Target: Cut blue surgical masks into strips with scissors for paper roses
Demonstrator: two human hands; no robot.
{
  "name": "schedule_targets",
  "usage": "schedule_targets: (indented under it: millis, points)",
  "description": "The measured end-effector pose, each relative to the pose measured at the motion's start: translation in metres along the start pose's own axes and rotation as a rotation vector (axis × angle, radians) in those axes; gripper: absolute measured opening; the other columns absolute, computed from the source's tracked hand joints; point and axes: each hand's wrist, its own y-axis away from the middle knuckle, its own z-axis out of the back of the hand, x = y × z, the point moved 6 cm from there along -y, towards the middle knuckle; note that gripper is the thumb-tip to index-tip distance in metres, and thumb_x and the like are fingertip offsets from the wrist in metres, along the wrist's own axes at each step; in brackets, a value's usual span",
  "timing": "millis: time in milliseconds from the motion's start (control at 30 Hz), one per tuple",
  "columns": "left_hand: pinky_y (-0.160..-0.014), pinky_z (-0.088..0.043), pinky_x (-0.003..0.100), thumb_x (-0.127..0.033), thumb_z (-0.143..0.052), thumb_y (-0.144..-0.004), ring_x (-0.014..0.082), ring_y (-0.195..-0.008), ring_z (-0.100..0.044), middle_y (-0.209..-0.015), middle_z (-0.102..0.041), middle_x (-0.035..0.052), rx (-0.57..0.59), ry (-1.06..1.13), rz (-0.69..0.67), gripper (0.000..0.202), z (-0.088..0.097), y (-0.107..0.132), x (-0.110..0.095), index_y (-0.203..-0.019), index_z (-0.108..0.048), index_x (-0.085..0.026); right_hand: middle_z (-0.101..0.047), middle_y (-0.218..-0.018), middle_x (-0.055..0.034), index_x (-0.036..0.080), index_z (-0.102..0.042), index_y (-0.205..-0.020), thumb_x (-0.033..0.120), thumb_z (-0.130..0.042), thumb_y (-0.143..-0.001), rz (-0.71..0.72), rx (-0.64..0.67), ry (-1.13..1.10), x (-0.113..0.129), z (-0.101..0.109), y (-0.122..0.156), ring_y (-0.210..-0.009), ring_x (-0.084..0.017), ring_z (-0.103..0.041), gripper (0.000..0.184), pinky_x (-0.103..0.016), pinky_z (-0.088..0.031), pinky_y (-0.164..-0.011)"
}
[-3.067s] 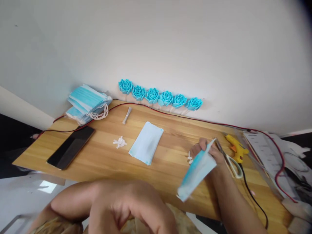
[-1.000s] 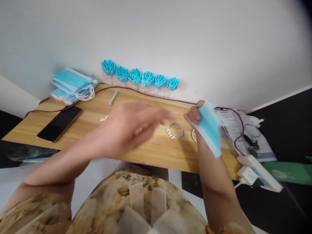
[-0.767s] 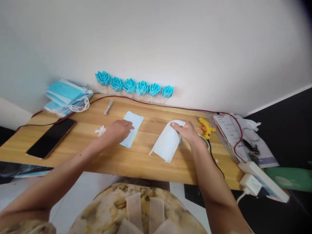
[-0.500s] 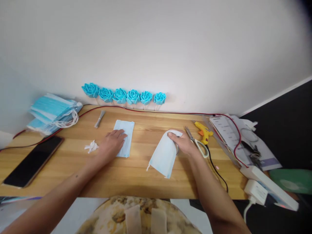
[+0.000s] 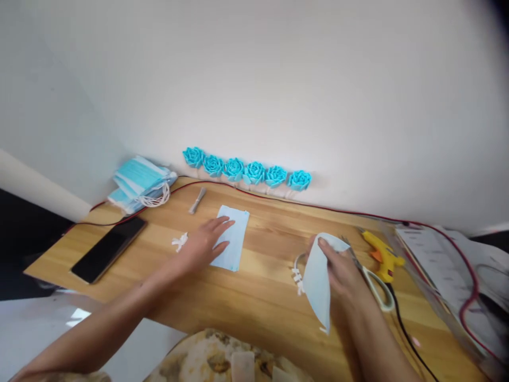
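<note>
My left hand (image 5: pixel 204 241) has its fingers spread, resting at the left side of a pale blue face mask (image 5: pixel 237 233) that lies flat on the wooden table. In my right hand (image 5: pixel 338 265), a second pale face mask (image 5: pixel 317 278) is pinched between thumb and fingers, its lower end hanging down. Beside that mask a grey ring-like thing with white bits (image 5: pixel 297 276) shows, partly hidden; I cannot make out what it is. Scissors (image 5: pixel 379 289) with pale handles lie just right of my right hand, their blades partly covered.
Blue flowers (image 5: pixel 254 172) line the wall. A stack of masks (image 5: pixel 139 180), a phone (image 5: pixel 109 249), a tied bundle of thin strips (image 5: pixel 197 200) and white scraps (image 5: pixel 180 242) lie left. A yellow glue gun (image 5: pixel 382 255) and papers (image 5: pixel 433 254) are right. A red-black cable (image 5: pixel 278 200) runs behind.
The view has turned, so the table sits differently in the picture. My left hand's fingers have spread. The mask in my right hand has turned edge-on, and the ring-like thing shows more.
</note>
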Motion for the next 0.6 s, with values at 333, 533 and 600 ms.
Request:
schedule_targets:
  millis: [333,533,600]
  points:
    - [-0.095,-0.054,0.044,-0.037,-0.061,-0.089,0.0284,-0.112,-0.063,-0.135,-0.062,0.0183,-0.610,0.068,0.393,0.056,0.118,-0.057,0.133,-0.137,-0.056,-0.009,-0.065,-0.057,0.0012,0.025,-0.071,-0.068,0.051,-0.097,-0.041,-0.048,-0.107,-0.026,0.000,0.002,0.000,-0.047,-0.014,-0.055,0.045,-0.027,-0.050,-0.040]
    - [-0.105,-0.048,0.043,-0.034,-0.076,-0.076,0.0291,-0.120,-0.061,-0.147,-0.056,0.0182,-0.551,0.192,0.472,0.078,0.097,-0.090,0.170,-0.146,-0.047,-0.013,-0.066,-0.057,0.0015,0.025,-0.072,-0.071,0.050,-0.098,-0.039,-0.082,-0.154,-0.014,-0.003,0.006,-0.001,-0.046,-0.014,-0.055,0.048,-0.025,-0.047,-0.038]
    - [-0.106,-0.047,0.043,-0.031,-0.077,-0.075,0.0297,-0.121,-0.061,-0.147,-0.056,0.0189,-0.561,0.180,0.483,0.079,0.096,-0.096,0.173,-0.145,-0.048,-0.013,-0.067,-0.059,0.0017,0.025,-0.072,-0.071,0.050,-0.097,-0.040,-0.086,-0.161,-0.001,-0.005,0.008,-0.003,-0.045,-0.014,-0.055,0.047,-0.026,-0.048,-0.038]
